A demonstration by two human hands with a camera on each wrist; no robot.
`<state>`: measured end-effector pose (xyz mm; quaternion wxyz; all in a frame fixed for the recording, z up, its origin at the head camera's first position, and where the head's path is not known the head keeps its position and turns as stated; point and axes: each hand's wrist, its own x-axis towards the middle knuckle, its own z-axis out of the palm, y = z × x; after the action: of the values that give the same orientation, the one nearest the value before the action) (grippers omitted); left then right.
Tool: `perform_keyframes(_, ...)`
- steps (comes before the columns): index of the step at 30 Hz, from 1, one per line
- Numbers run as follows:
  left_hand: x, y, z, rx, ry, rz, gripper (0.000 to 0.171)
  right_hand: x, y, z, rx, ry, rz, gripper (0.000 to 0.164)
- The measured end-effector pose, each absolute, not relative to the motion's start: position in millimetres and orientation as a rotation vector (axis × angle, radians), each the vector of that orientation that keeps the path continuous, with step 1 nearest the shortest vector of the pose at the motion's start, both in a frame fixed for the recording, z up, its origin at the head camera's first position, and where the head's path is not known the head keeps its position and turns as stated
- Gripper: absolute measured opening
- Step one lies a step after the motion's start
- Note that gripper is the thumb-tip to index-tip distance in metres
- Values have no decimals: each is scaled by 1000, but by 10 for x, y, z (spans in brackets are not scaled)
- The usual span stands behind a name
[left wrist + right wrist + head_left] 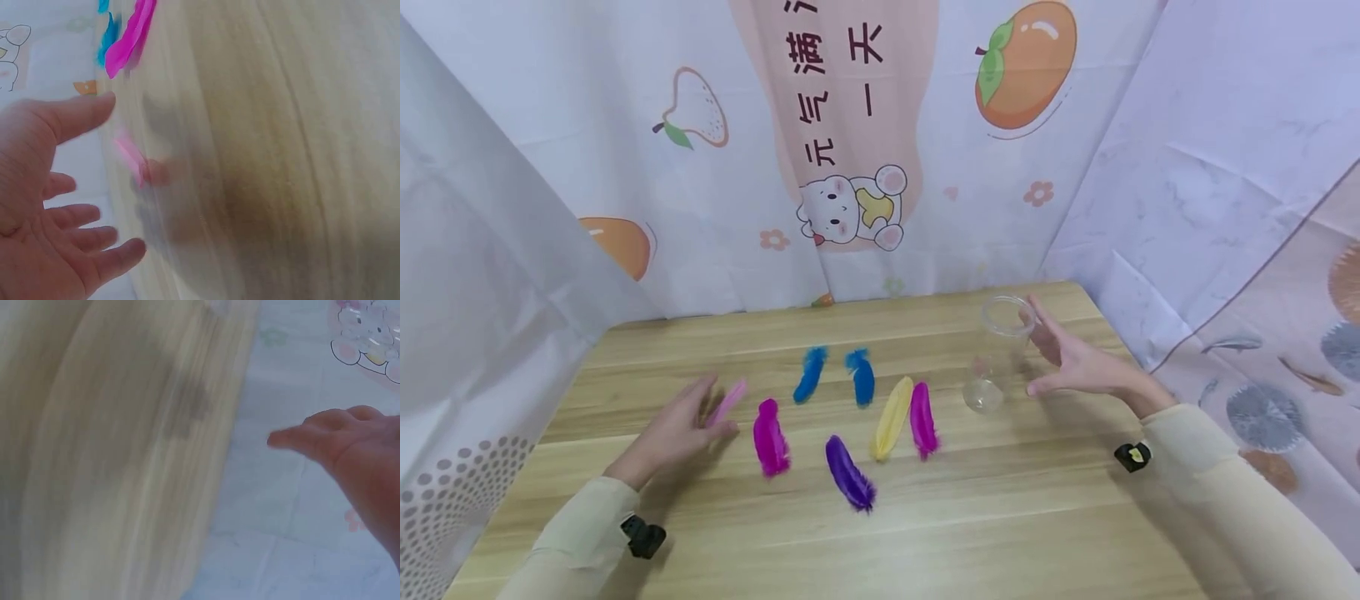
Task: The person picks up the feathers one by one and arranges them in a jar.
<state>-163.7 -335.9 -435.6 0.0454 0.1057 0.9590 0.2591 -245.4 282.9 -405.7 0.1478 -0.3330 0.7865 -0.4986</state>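
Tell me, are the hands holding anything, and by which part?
Nothing seems held: the left hand is near the slim pale-pink feather, the right hand beside the clear cylindrical jar.

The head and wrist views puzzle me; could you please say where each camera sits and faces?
Head: head-worn, facing forward and down at the table; left hand, right hand and sleeves show.
Left wrist: on that wrist, facing the table; the left hand shows.
Right wrist: on that wrist, facing table and printed cloth; right hand shows.
Shared: head and left wrist both show the pale pink feather.
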Motion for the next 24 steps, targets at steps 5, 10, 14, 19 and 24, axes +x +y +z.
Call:
perform_keyframes(5,-1756,-3357,-4348,412,2946,733,88,-2459,2737,-4071,-937,2119,-1619,130)
perform_keyframes(10,-1899,-3347,-4290,463,2918,623,85,-2474,2606,-4127,-914,2239,-1601,112)
perform_keyframes(14,-1963,-3323,-4242,354,2820,641,82,-2474,2525,-4173,-902,2242,-1643,105)
perform_keyframes(19,-2024,-3318,-4226,235,2741,703,72,-2483,2451,-4214,-923,2142,-1792,99)
perform_keyframes(24,-2033,-3321,-4277,66,2646,892,59,-2491,2411,-4260,-926,2091,-1854,89)
